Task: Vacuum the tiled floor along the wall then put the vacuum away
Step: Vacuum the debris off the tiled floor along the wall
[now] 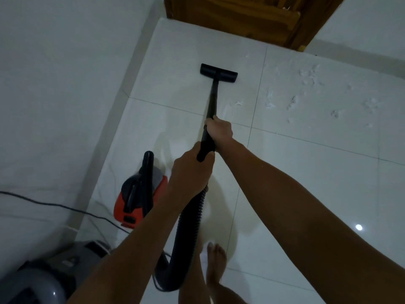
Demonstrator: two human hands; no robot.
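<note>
1. Feet first: a bare foot (215, 263) is standing on the tiled floor (306, 194) just beside the ribbed hose (188, 233), which is looping down past the leg; a step back could be catching that loop and jerking the wand.
2. Grey canister vacuum (43, 279) is sitting at the floor's near left corner, against the wall (54, 95), with a power cord (54, 206) trailing along the wall's foot. A red vacuum (137, 194) is resting just beyond it.
3. The left hand (188, 176) is gripping the lower end of the black wand (211, 119), fingers curled round it where the hose joins; the right hand (219, 129) is gripping the wand higher up, fist closed round it.
4. The floor head (218, 72) is lying flat on the tile well ahead, near the wall and short of the wooden door (241, 18).
5. White scraps (306, 88) are lying scattered to the right of the head, untouched; a pass kept only along the wall would be missing them, I judge.
6. No open container is showing, so any contents are hidden.
</note>
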